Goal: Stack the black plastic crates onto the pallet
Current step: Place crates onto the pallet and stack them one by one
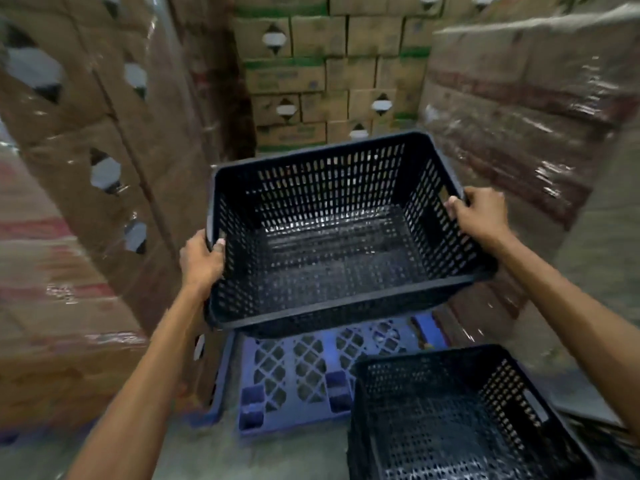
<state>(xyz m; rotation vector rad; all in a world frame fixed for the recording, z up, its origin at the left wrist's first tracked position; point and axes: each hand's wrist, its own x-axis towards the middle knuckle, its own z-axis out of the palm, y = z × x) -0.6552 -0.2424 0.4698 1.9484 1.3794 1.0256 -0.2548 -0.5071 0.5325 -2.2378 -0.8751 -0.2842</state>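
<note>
Wrapped boxes (86, 188) are crowding the left side. The left hand (202, 259) is clamping the crate (341, 233) rim; the right hand (479, 214) is clamping the opposite rim, holding it above the pallet (294, 368), hiding its far part. A second crate (460, 417), cut off below, is overlapping its near corner.

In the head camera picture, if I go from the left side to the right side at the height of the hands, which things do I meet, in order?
Wrapped cardboard boxes on the left → left hand → held black crate → right hand → wrapped cardboard boxes on the right.
</note>
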